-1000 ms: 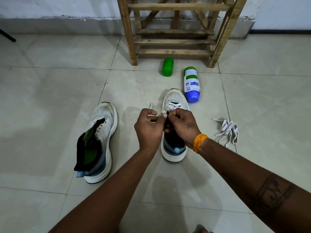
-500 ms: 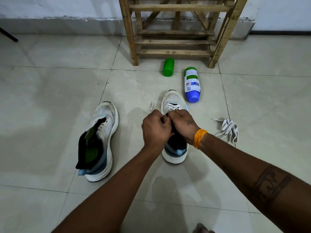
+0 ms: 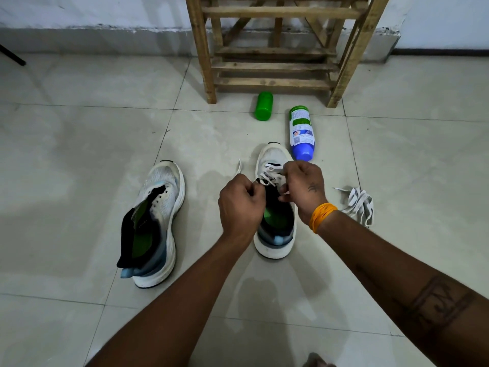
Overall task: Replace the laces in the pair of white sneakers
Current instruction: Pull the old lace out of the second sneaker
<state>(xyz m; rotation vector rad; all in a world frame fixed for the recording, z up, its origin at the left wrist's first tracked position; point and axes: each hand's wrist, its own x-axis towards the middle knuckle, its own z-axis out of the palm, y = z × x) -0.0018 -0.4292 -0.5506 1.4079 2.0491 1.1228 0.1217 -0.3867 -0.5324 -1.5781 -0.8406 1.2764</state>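
Both forearms reached in from 6 o'clock and converged toward the middle of the view. The left hand (image 3: 242,205) was curled into a loose fist, knuckles up, thumb and forefinger pinched together at its 1 o'clock edge. The right hand (image 3: 304,186) sat just beside it at 2 o'clock, fingers bent downward in a pinch, an orange band (image 3: 321,215) round its wrist and a tattoo across the forearm

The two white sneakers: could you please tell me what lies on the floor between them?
Only bare tile between the unlaced sneaker and the sneaker being laced, in the head view.
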